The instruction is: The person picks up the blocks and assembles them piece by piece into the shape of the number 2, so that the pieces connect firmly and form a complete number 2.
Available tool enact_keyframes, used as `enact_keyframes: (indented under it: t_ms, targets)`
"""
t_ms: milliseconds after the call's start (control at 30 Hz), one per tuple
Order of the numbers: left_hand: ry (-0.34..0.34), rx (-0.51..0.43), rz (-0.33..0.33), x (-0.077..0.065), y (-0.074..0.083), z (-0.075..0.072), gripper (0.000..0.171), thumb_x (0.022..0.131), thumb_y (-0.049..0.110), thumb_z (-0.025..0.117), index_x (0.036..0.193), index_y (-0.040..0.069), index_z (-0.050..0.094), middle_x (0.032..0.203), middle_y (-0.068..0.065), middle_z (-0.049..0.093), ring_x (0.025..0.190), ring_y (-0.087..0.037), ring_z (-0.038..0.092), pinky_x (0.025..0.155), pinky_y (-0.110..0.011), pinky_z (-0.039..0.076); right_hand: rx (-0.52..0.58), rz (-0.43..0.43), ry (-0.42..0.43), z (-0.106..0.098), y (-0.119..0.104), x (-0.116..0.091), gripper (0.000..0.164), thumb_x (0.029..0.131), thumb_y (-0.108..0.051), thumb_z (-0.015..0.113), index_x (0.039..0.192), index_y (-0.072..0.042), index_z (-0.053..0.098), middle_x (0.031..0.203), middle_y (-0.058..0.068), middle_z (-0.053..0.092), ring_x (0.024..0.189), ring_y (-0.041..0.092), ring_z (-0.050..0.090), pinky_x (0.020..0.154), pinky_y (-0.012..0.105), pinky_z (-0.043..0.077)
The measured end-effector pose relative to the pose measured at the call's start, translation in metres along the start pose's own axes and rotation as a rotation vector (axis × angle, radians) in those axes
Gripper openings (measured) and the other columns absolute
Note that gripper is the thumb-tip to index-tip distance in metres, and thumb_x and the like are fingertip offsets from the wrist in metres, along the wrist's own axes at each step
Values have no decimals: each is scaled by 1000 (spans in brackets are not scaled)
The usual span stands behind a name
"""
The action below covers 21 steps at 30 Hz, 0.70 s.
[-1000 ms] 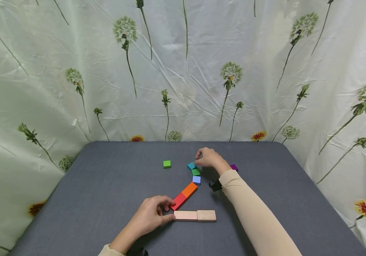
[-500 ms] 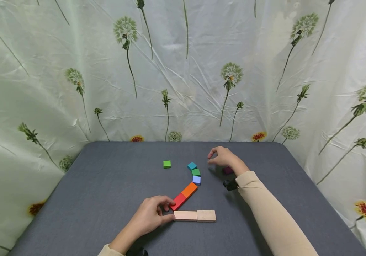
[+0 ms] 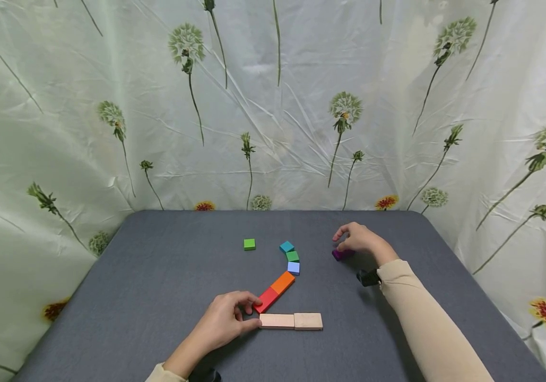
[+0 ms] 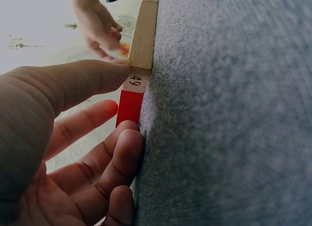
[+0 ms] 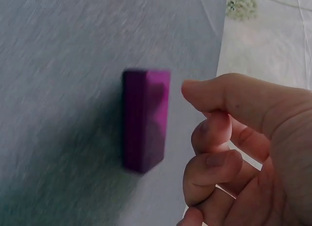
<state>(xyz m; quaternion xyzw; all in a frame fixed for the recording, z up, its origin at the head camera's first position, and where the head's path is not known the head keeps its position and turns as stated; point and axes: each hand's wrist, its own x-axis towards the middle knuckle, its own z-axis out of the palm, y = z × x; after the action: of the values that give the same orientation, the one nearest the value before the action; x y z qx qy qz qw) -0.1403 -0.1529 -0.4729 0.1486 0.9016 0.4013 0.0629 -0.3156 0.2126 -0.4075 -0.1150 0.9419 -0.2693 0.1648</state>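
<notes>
My left hand [image 3: 227, 320] rests at the corner where a red block [image 3: 266, 301] meets a pale wooden block [image 3: 276, 321]. Its thumb touches the pale block's end and its bent fingers lie against the red block. In the left wrist view the number 49 shows on a small wooden face [image 4: 134, 81] above the red. My right hand [image 3: 361, 241] hovers over a purple block [image 5: 146, 121] at the right; thumb and curled fingers are a small gap away from it in the right wrist view, holding nothing.
An orange block [image 3: 283, 283] continues the red one diagonally. Beyond it curve a light blue block [image 3: 293, 268], a green block [image 3: 292, 257] and a teal block [image 3: 286, 246]. A bright green block [image 3: 249, 244] lies apart. Another wooden block [image 3: 308, 321] extends the pale row. A floral curtain [image 3: 292, 106] hangs behind.
My right hand has moved right, from the teal block over to the purple block. The teal block stays at the end of the curve. My left hand has not moved.
</notes>
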Motion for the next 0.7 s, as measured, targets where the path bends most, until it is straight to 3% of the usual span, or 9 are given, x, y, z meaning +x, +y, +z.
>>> enact_keyframes:
  t_ms: [233, 700]
  targets:
    - [0, 2, -1, 0, 1, 0, 30, 84, 23, 93, 111, 23, 78, 92, 6, 66, 68, -7, 56, 62, -24, 47, 37, 1, -29, -5, 21, -11, 34, 87, -4, 80, 119, 1, 72, 73, -1, 61, 70, 14, 46, 68, 31, 37]
    - [3, 4, -4, -1, 1, 0, 31, 84, 23, 94, 111, 23, 78, 92, 6, 66, 69, -7, 56, 62, -23, 48, 68, 14, 8, -2, 35, -14, 33, 91, -7, 81, 122, 0, 73, 70, -2, 51, 66, 13, 46, 63, 30, 37]
